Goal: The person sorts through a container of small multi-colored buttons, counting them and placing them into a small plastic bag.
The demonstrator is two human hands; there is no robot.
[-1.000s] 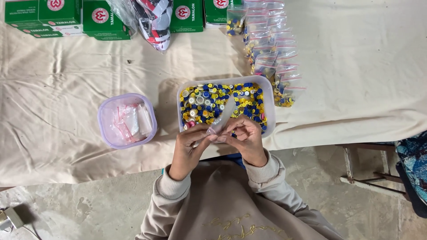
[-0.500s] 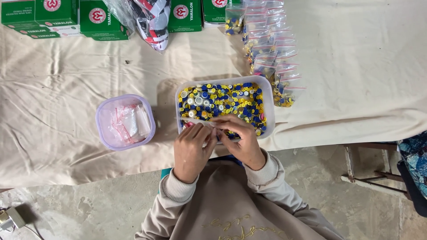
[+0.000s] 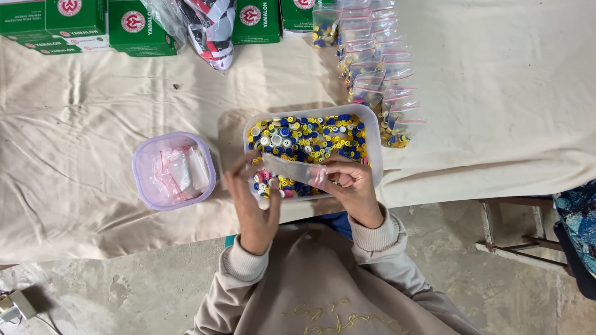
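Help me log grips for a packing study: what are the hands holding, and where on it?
A small clear plastic bag, held over the tub of buttons: left hand at its left end, right hand at its right end.

A small packing workshop is suggested by a cloth-covered table [image 3: 93, 124], a tub of coloured buttons [image 3: 310, 139], filled zip bags [image 3: 379, 80] and stacked green boxes [image 3: 74, 25].

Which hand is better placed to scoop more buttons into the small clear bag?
Probably the right hand: it lies inside the button tub, on the buttons, at the bag's pink-edged end. The left hand grips the other end at the tub's rim.
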